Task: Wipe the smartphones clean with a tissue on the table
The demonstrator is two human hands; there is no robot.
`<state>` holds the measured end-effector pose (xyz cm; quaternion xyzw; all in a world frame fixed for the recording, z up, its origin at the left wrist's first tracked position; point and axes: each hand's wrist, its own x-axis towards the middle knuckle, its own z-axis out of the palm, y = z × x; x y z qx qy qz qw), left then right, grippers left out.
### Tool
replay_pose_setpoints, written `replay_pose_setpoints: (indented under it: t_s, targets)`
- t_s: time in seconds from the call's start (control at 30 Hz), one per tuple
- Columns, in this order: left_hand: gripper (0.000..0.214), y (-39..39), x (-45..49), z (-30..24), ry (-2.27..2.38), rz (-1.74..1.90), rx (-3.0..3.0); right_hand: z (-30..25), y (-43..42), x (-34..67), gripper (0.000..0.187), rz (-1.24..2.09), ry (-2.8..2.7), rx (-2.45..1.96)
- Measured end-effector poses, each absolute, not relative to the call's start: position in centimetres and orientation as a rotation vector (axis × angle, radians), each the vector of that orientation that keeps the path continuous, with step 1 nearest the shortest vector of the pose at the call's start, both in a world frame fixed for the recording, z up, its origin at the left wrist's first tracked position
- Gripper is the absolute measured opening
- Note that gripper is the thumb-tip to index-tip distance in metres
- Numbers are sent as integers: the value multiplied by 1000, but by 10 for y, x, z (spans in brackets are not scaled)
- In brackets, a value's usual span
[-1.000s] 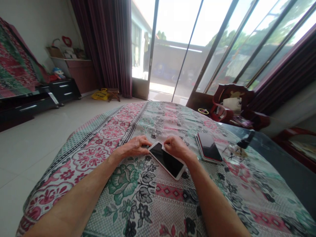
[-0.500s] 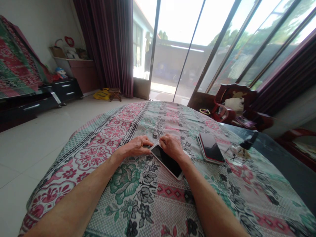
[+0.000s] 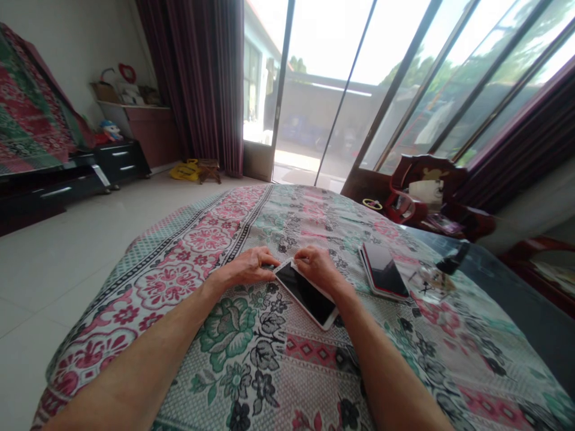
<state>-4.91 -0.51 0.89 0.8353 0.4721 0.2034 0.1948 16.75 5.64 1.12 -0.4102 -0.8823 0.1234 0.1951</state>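
Observation:
A white-framed smartphone (image 3: 308,296) with a dark screen lies slantwise on the patterned tablecloth (image 3: 224,371). My left hand (image 3: 251,265) has its thumb and fingertips closed at the phone's upper left corner. At the upper right edge of the phone is my right hand (image 3: 317,266), its fingers curled and pressed together. What the right fingertips pinch, if anything, is too small to make out. Part of the phone's right edge is hidden behind the right hand and wrist.
To the right lies a stack of dark-screened devices (image 3: 384,269) with a red edge. Beyond it are a clear plastic item (image 3: 433,284) and a black object (image 3: 453,257). A carved red wooden chair (image 3: 426,191) stands past the table.
My right hand has shifted slightly right, and more of the phone's screen and top edge shows. My left hand stays at the same corner.

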Motion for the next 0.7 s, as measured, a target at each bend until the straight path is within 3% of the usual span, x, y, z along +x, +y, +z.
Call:
replay_pose_setpoints:
  t_s: [0.3, 0.7]
  targets:
    - [23, -4, -49, 8, 1313, 551, 2358, 20, 41, 156, 25, 116, -2561, -1313]
    - [23, -5, -48, 9, 1317, 566, 2363, 18, 43, 159, 27, 62, -2642, -1171]
